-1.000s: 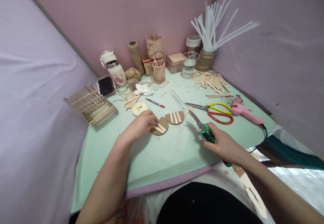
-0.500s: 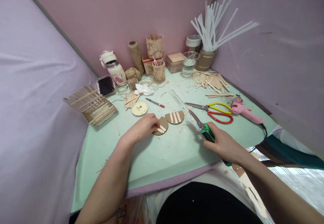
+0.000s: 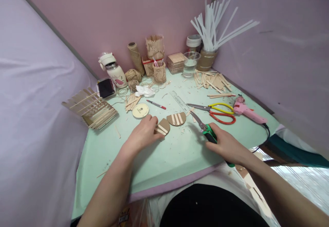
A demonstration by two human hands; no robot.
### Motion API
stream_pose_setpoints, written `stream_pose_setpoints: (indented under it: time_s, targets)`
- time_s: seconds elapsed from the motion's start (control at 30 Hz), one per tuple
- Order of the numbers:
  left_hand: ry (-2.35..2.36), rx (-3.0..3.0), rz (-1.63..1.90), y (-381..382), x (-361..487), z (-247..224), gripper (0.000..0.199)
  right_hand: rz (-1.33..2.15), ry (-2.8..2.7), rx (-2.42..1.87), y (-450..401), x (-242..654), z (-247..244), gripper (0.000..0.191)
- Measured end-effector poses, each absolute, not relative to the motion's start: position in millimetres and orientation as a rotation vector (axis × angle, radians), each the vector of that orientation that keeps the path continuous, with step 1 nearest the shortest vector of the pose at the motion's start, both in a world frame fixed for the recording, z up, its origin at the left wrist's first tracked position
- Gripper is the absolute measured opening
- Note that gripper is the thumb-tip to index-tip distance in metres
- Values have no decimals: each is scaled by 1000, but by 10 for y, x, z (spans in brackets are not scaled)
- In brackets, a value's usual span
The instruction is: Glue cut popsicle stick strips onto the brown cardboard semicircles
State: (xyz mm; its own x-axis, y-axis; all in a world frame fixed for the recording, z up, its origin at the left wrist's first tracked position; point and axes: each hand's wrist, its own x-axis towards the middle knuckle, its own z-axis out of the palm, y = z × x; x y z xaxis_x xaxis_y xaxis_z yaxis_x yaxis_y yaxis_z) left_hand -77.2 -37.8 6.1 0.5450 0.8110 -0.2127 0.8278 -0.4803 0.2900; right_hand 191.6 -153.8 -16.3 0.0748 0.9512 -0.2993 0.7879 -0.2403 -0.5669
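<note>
My left hand [image 3: 146,131] is at the left edge of a rounded cardboard piece [image 3: 165,124], thumb at its near rim and fingers along the far side, gripping it. Short pale wooden strips [image 3: 161,129] lie across that piece; its left part is hidden by my hand. To its right, a second rounded cardboard piece [image 3: 176,123] carries three similar strips [image 3: 177,118]. My right hand [image 3: 223,141] is wrapped round green-and-black-handled pruning shears [image 3: 197,118], blades pointing up and left over the table, near small offcuts of wood [image 3: 193,115].
Large scissors [image 3: 218,110] and a pink glue gun [image 3: 249,113] lie on the right. A clear ruler [image 3: 179,101], a pen [image 3: 156,104] and a round lid [image 3: 140,110] sit beyond the cardboard. A slatted wooden-stick structure [image 3: 89,110] stands left; a water cup [image 3: 191,65] stands behind.
My left hand's thumb has spread to the cardboard's near rim, and its fingers have shifted left, uncovering more of the strips. My right hand keeps the shears in nearly the same place.
</note>
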Motion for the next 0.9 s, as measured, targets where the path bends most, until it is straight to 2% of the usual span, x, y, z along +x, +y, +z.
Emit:
stream_pose_setpoints:
  time_s: [0.07, 0.27, 0.47, 0.9]
  targets:
    - [1521, 2471, -86, -496, -689, 63, 34, 915, -1748, -2104, -1535, 1913, -160, 20]
    - [1627, 2519, -181, -631, -525, -23, 28, 908, -1758, -2099, -1521, 1911, -175, 20]
    - [1610, 2535, -162, -618, -527, -36, 17, 914, -1746, -2102, -1530, 1903, -164, 20]
    - [1497, 2559, -97, -606, -586, -20, 9, 906, -1718, -2117, -1531, 1890, -127, 22]
